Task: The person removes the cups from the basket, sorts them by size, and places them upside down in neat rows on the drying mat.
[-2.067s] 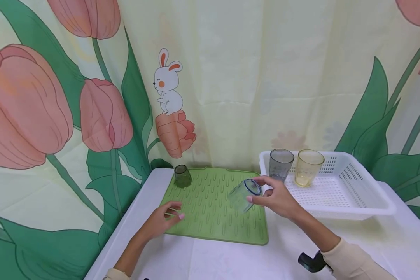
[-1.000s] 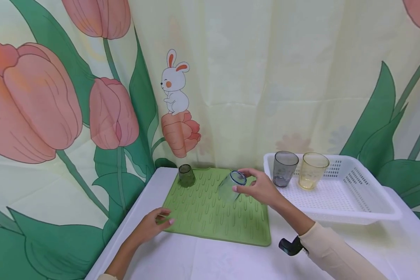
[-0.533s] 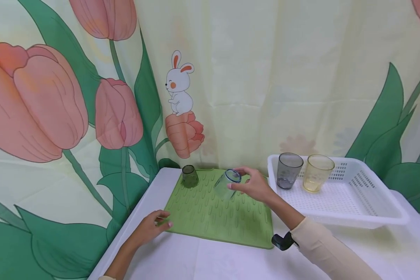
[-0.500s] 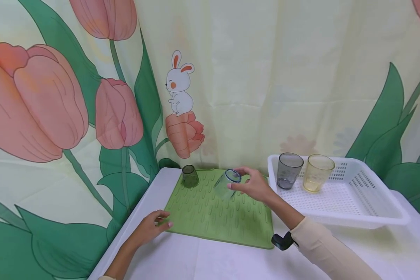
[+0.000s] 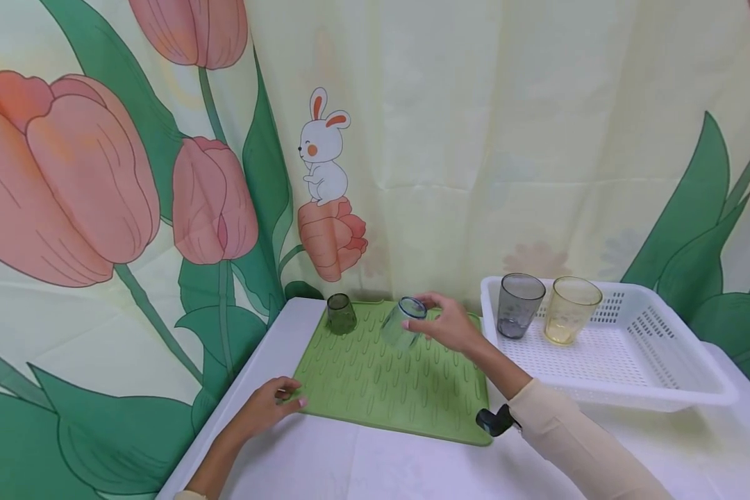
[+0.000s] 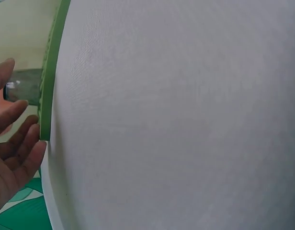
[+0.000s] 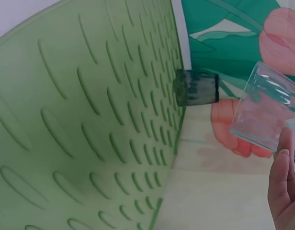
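My right hand point(image 5: 446, 325) pinches a clear blue-rimmed glass point(image 5: 402, 330) near its blue-ringed end. The glass is tilted over the green ridged mat point(image 5: 406, 389), its other end slanting down to the left. In the right wrist view the glass point(image 7: 265, 108) hangs apart from the mat. A dark grey-green glass point(image 5: 341, 316) stands at the mat's far left corner, seemingly mouth down. My left hand point(image 5: 265, 408) is at the mat's near left corner, fingers loosely bent and holding nothing. In the left wrist view a fingertip point(image 6: 38, 152) is close to the mat's corner; contact is unclear.
A white perforated basket point(image 5: 675, 399) stands right of the mat. It holds a grey glass point(image 5: 520, 305) and a yellow glass point(image 5: 571, 312) at its left side. A white cloth point(image 5: 412, 472) covers the table. Behind hangs a tulip-print curtain point(image 5: 425, 139).
My right hand has carried the blue-rimmed glass left and farther back over the mat. My left hand has drawn slightly left. The head view has shifted a little.
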Demonstrator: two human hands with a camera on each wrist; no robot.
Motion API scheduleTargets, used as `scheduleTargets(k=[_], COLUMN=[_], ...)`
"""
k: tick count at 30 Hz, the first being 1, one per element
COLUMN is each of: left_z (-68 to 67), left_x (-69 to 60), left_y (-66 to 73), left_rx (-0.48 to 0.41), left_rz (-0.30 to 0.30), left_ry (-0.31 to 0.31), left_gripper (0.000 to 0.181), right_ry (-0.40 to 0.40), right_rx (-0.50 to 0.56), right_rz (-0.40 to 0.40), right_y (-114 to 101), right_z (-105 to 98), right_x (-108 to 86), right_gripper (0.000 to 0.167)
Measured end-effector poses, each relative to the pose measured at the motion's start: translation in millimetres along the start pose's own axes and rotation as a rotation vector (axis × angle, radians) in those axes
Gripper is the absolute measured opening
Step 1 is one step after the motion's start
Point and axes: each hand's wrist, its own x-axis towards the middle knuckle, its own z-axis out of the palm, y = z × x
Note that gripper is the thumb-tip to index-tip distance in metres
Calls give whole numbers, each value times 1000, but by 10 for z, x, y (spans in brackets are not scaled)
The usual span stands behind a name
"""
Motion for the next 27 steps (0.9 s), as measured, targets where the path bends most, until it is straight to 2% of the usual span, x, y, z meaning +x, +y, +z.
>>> scheduleTargets(k=[11, 21, 27], left_z=[-44, -51, -42], left_x=[29, 7, 18], left_y=[-27, -83, -92], left_rx=[22, 14, 8], left_rz=[-30, -25, -16], left_ry=[30, 22, 23], left_gripper=[44, 43, 42], right_ry=[-9, -7, -18], right_rx=[-18, -22, -5], right_rz=[21, 59, 45], right_y=[-29, 77, 71], right_z=[39, 115, 143], right_x=[165, 273, 321], right_gripper=[69, 66, 64])
